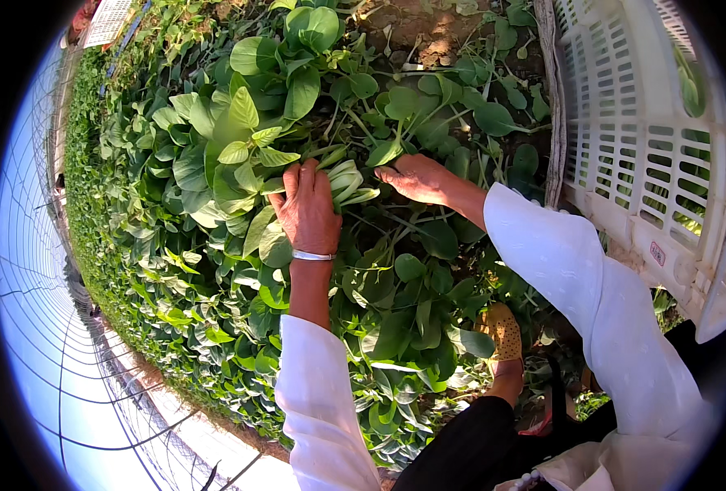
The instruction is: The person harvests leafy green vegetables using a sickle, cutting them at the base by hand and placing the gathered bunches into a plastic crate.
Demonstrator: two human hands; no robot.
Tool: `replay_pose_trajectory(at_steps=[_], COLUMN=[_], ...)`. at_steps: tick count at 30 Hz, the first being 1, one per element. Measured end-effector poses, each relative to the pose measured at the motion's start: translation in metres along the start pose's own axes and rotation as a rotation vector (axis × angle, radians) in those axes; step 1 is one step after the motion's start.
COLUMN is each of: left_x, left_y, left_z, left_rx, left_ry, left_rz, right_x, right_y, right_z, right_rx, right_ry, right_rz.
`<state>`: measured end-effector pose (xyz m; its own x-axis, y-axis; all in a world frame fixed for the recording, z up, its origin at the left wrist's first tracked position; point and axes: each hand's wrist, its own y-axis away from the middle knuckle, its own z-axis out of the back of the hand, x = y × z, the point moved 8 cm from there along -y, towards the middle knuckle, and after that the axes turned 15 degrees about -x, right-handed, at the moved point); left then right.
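Note:
My left hand [309, 205], with a silver bangle at its wrist, is closed around a bunch of leafy greens. The pale cut-looking stem bases [344, 183] stick out to the right of its fingers, while broad green leaves [235, 184] spread out on the left. Just right of the stem bases is my right hand [421, 179], its fingers curled in and its thumb towards the bunch. A single green leaf [385, 153] lies against its fingertips; whether the fingers pinch anything is hidden.
White slotted plastic crates [633, 153] holding greens stand at my right, beside a pale strip [550, 104] along the bed. Dense leafy plants [172, 276] fill the left. Loose leaves lie on bare soil [436, 30] ahead. My yellow dotted shoe [499, 331] is among the plants.

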<state>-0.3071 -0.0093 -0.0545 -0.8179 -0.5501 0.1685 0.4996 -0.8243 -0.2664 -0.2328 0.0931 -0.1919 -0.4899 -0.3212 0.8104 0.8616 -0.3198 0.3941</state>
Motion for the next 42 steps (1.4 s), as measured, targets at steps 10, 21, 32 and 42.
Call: replay_pose_trajectory(at_steps=[10, 21, 32, 42], left_x=[0.027, -0.008, -0.081, -0.025], left_y=[0.007, 0.020, 0.020, -0.002], left_z=[0.020, 0.047, 0.155, 0.079], left_rx=[-0.204, -0.195, -0.310, 0.069], left_ry=[0.365, 0.435, 0.788, 0.046], left_rz=[0.237, 0.125, 0.102, -0.041], right_x=[0.023, 0.043, 0.106, 0.045], right_y=[0.016, 0.011, 0.166, 0.076], right_z=[0.005, 0.034, 0.133, 0.033], right_rx=[0.049, -0.274, -0.450, -0.282], right_ry=[-0.801, -1.102, -0.806, -0.346], right_rz=[-0.191, -0.213, 0.037, 0.179])
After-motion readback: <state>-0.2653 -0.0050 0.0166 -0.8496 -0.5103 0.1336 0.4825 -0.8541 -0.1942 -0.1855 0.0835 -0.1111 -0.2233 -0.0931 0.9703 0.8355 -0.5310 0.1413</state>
